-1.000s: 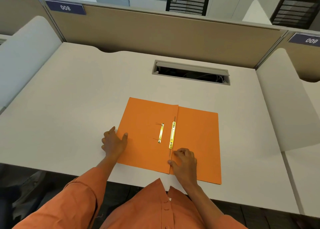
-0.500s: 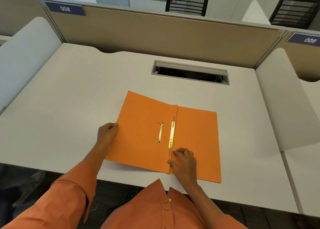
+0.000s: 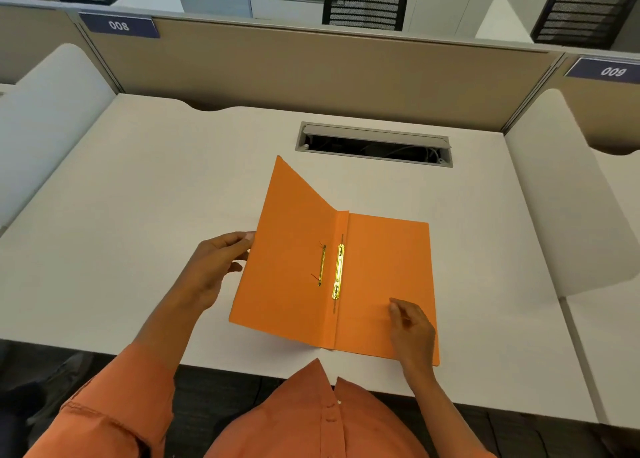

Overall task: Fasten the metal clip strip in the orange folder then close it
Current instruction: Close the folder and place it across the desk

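An orange folder (image 3: 384, 270) lies open near the front edge of the white desk. Its left cover (image 3: 287, 249) is raised at an angle, and my left hand (image 3: 216, 267) grips that cover's outer edge. A gold metal clip strip (image 3: 338, 272) runs along the spine on the right half, and a thinner gold fastener bar (image 3: 322, 265) sits on the inside of the raised cover. My right hand (image 3: 412, 326) rests with loosely curled fingers on the lower part of the right cover, holding nothing.
The white desk (image 3: 138, 215) has an open cable slot (image 3: 374, 145) behind the folder. Beige partition walls stand at the back and white dividers at both sides. The desk's front edge runs just below the folder.
My left hand has lifted the left cover off the desk and swung it up toward the right. My right hand has shifted from the spine's lower end rightward onto the right cover.
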